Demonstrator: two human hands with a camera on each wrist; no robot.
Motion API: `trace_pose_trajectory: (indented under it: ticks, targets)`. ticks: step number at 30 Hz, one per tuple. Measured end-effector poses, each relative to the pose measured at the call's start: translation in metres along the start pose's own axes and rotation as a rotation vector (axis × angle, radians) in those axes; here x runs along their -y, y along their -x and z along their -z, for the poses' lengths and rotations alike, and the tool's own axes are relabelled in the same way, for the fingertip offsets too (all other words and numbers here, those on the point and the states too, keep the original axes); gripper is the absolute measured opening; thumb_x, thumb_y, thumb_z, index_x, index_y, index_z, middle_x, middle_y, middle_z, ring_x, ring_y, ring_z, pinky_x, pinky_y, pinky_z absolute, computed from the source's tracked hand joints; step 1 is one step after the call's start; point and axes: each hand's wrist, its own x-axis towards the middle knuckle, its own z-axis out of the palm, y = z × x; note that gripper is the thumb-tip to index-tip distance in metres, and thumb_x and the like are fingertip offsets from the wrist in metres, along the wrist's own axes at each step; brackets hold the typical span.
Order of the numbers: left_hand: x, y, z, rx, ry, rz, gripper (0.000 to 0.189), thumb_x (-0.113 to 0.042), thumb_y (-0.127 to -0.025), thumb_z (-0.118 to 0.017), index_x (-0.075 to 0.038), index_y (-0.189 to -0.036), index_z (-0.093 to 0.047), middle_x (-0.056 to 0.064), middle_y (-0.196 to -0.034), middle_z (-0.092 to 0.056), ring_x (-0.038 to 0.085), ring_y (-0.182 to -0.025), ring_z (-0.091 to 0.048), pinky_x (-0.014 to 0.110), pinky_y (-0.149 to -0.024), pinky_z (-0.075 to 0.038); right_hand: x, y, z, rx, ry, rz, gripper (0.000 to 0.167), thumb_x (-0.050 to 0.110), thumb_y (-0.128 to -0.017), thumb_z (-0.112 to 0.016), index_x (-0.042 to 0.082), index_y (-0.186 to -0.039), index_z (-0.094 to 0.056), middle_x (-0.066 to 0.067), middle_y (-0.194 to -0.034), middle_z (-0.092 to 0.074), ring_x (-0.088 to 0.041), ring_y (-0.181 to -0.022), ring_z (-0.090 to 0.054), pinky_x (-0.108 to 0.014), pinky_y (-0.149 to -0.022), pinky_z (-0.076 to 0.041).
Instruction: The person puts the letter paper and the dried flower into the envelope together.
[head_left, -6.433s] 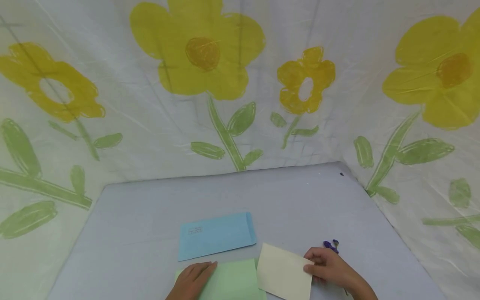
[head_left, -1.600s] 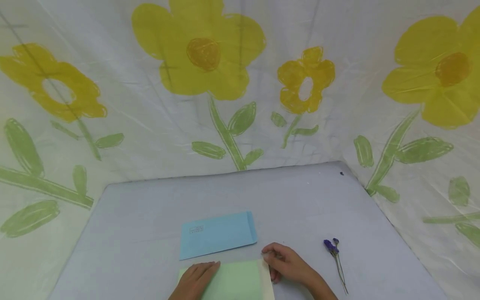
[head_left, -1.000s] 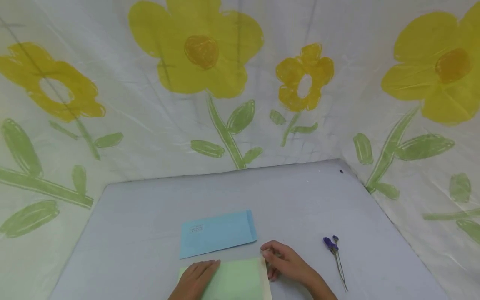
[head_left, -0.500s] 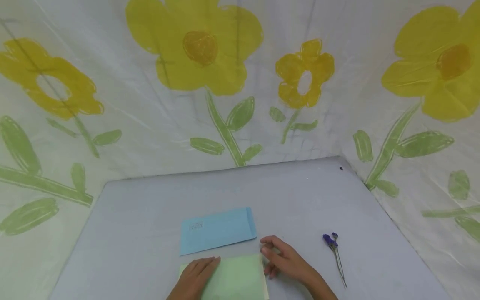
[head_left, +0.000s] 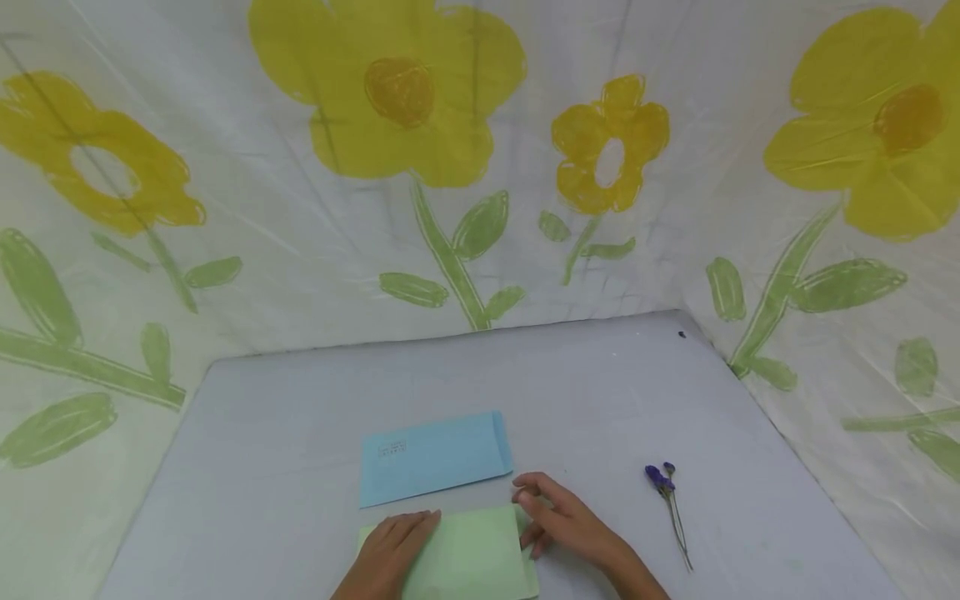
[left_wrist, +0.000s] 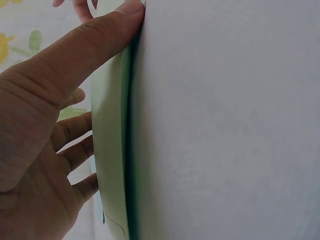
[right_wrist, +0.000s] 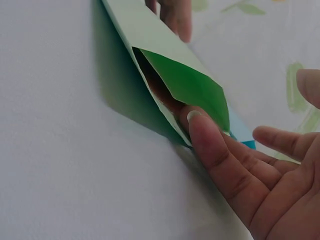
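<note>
A pale green envelope lies before me. My left hand holds it, the thumb along its near edge and the fingers reaching its far edge. At the right end its mouth stands slightly open, and a darker green flap is raised there in the right wrist view. My right hand is at this mouth. Its thumb touches the opening with another fingertip just behind it; the other fingers are loosely spread. No cream card shows in the head view; what lies inside the mouth is in shadow.
A blue envelope with small print lies just beyond the green one. To the right is a purple flower sprig on thin stems. The pale table ends at a white sheet painted with yellow flowers.
My right hand brought the cream card left to the green envelope and slid it in; its last visible strip has vanished at the mouth. The left hand stays in place.
</note>
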Motion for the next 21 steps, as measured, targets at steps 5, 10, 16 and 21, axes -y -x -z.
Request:
trace_pose_trajectory:
  ticks: [5,10,16,21]
  targets:
    - [-0.002,0.000,0.001,0.000,0.006,0.009,0.100,-0.075,-0.072,-0.072,-0.007,-0.143,-0.054,-0.002,-0.132,-0.061,0.015,-0.115,-0.055,0.041,-0.089,-0.051,0.001,-0.002,-0.007,0.019,0.003,0.007,0.041,0.024,-0.109,-0.044,-0.003,-0.140,-0.044,-0.023,-0.131,-0.054,-0.026,-0.076,-0.072,-0.040,-0.062,-0.061]
    - [-0.002,0.000,0.001,0.002,0.009,0.017,0.099,-0.073,-0.072,-0.073,-0.007,-0.143,-0.055,-0.002,-0.131,-0.061,0.014,-0.114,-0.055,0.041,-0.089,-0.051,0.000,-0.005,-0.012,0.031,0.035,0.006,0.041,0.026,-0.109,-0.043,-0.002,-0.139,-0.046,-0.023,-0.132,-0.055,-0.022,-0.085,-0.070,-0.036,-0.065,-0.061]
    - [-0.003,-0.001,0.000,0.010,0.011,0.030,0.099,-0.074,-0.071,-0.074,-0.008,-0.143,-0.055,-0.003,-0.132,-0.061,0.014,-0.114,-0.055,0.041,-0.089,-0.052,0.000,-0.010,-0.016,0.004,0.116,-0.027,0.040,0.032,-0.109,-0.044,0.004,-0.137,-0.051,-0.015,-0.130,-0.060,-0.027,-0.113,-0.059,-0.034,-0.075,-0.058]
    - [-0.004,-0.002,0.001,0.018,0.012,0.041,0.098,-0.074,-0.072,-0.073,-0.009,-0.143,-0.055,-0.005,-0.132,-0.060,0.013,-0.114,-0.054,0.041,-0.089,-0.052,0.001,-0.011,-0.016,-0.005,0.179,-0.026,0.039,0.033,-0.109,-0.044,0.008,-0.137,-0.053,-0.010,-0.129,-0.062,-0.030,-0.121,-0.057,-0.040,-0.088,-0.055]
